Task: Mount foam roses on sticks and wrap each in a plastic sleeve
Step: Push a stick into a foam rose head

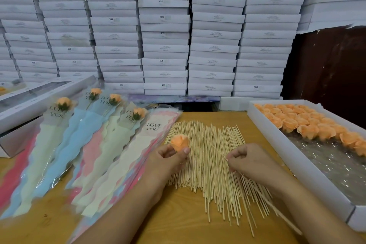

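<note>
From my head view, my left hand (168,156) pinched a rose (179,141) between thumb and curled fingers, bloom up and away from me, so its base faced my other hand. My right hand (251,161) gripped one stick (214,149) near its far end, fingers curled round it, the tip aimed left toward the rose but not yet touching it; the long end trailed back under my wrist toward the tabletop's near right corner. I judged the mounting step about to start.

Both hands hovered over the pile of sticks (206,166), spread mid-table so one lifts out easily. The tray (277,144) along the right edge kept spare roses (309,123) near my right hand. Empty sleeves (146,144) lay stacked just left of the sticks, and four wrapped roses (65,125) fanned out toward the far left edge.

The rose was pale orange, soft-petalled, tightly cupped, with a dark green base barely showing.
</note>
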A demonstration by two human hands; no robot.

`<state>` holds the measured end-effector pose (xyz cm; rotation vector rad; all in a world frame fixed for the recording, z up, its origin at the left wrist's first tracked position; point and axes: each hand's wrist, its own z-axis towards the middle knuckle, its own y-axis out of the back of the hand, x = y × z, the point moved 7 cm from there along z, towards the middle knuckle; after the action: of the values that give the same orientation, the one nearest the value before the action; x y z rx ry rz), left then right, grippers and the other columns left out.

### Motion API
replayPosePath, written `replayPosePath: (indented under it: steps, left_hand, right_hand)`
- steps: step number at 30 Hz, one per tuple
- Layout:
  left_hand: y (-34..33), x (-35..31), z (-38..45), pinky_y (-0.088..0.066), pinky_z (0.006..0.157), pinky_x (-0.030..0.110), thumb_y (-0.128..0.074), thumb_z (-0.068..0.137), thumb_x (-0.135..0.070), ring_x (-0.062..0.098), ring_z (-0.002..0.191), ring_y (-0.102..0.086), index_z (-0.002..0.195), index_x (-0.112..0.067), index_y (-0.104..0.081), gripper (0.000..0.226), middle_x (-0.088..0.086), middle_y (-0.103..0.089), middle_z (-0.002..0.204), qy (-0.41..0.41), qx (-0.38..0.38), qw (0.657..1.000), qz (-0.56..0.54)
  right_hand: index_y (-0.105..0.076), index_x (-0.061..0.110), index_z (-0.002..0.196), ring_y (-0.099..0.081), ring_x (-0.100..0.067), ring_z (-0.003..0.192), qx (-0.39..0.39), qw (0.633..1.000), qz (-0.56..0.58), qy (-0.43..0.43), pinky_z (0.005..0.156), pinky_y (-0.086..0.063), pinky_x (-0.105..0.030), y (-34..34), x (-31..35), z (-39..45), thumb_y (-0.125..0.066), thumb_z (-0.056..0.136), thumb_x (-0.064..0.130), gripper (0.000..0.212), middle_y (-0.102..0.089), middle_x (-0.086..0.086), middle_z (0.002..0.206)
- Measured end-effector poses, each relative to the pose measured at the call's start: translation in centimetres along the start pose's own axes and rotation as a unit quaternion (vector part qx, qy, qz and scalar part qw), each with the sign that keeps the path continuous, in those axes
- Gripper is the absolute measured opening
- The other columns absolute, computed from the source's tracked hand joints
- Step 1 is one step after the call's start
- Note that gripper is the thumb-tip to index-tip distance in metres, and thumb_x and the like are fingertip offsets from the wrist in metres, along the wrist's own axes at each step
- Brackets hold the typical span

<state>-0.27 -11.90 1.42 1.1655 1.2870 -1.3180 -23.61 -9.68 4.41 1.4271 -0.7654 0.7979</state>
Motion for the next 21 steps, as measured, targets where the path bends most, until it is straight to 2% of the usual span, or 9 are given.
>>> replayPosePath:
  steps: [2, 4, 7, 9, 13, 17, 21]
  left_hand:
    - [0.04, 0.28, 0.23, -0.06, 0.087, 0.037, -0.083, 0.07, -0.029, 0.027, 0.098, -0.073, 0.102, -0.008, -0.076, 0.039, 0.011, -0.077, 0.104, 0.025, 0.009, 0.998, -0.057]
    - [0.11, 0.4, 0.46, -0.061, 0.076, 0.028, -0.082, 0.071, -0.023, 0.024, 0.09, -0.073, 0.104, -0.002, -0.073, 0.04, 0.016, -0.075, 0.106, 0.044, 0.009, 0.992, -0.117]
    - [0.26, 0.53, 0.7, -0.062, 0.069, 0.023, -0.081, 0.069, -0.018, 0.018, 0.083, -0.074, 0.109, 0.002, -0.069, 0.046, 0.015, -0.075, 0.101, 0.067, 0.002, 0.978, -0.196]
    - [0.38, 0.53, 0.81, -0.062, 0.068, 0.022, -0.08, 0.069, -0.017, 0.017, 0.082, -0.075, 0.111, 0.004, -0.068, 0.048, 0.016, -0.075, 0.098, 0.077, 0.001, 0.971, -0.227]
    - [0.56, 0.58, 0.93, -0.062, 0.063, 0.023, -0.076, 0.073, -0.014, 0.018, 0.076, -0.075, 0.121, 0.006, -0.063, 0.053, 0.02, -0.075, 0.096, 0.092, -0.001, 0.957, -0.274]
    - [0.72, 0.6, 1.02, -0.063, 0.064, 0.025, -0.074, 0.076, -0.012, 0.018, 0.074, -0.075, 0.129, 0.005, -0.059, 0.058, 0.021, -0.074, 0.098, 0.1, -0.01, 0.944, -0.314]
    - [0.88, 0.53, 0.9, -0.063, 0.062, 0.027, -0.075, 0.074, -0.012, 0.02, 0.071, -0.075, 0.125, 0.005, -0.061, 0.055, 0.022, -0.074, 0.096, 0.109, -0.02, 0.937, -0.332]
  right_hand:
    - [-0.075, 0.017, 0.076, -0.06, -0.005, 0.054, 0.01, 1.0, 0.013, 0.002, 0.049, -0.047, -0.017, 0.09, 0.11, -0.09, -0.064, 0.085, 0.013, 0.015, -0.075, -0.005, 0.072]
    - [-0.074, 0.021, 0.085, -0.063, -0.005, 0.057, 0.023, 1.0, 0.015, -0.003, 0.054, -0.049, -0.019, 0.05, 0.08, -0.15, -0.065, 0.084, 0.011, 0.013, -0.075, -0.003, 0.072]
    - [-0.073, 0.025, 0.093, -0.067, -0.011, 0.066, 0.025, 1.0, 0.017, -0.003, 0.063, -0.051, -0.026, 0.1, -0.01, -0.17, -0.068, 0.085, 0.013, 0.015, -0.076, -0.004, 0.075]
    - [-0.073, 0.028, 0.095, -0.068, -0.009, 0.066, 0.02, 1.0, 0.014, 0.003, 0.065, -0.051, -0.024, 0.27, 0.03, -0.19, -0.07, 0.088, 0.015, 0.015, -0.076, -0.001, 0.075]
    - [-0.076, 0.033, 0.087, -0.068, -0.002, 0.066, 0.012, 1.0, 0.021, 0.019, 0.065, -0.051, -0.021, 0.79, 0.41, -0.32, -0.071, 0.09, 0.014, 0.02, -0.075, 0.01, 0.074]
    - [-0.077, 0.042, 0.072, -0.066, 0.01, 0.075, 0.013, 0.999, 0.004, 0.031, 0.07, -0.046, -0.018, 0.87, 0.59, -0.4, -0.071, 0.089, 0.014, 0.034, -0.073, 0.027, 0.081]
    - [-0.076, 0.042, 0.071, -0.063, 0.014, 0.083, 0.011, 0.999, -0.028, 0.031, 0.077, -0.046, -0.016, 0.77, 0.49, -0.28, -0.073, 0.088, 0.015, 0.032, -0.073, 0.028, 0.082]
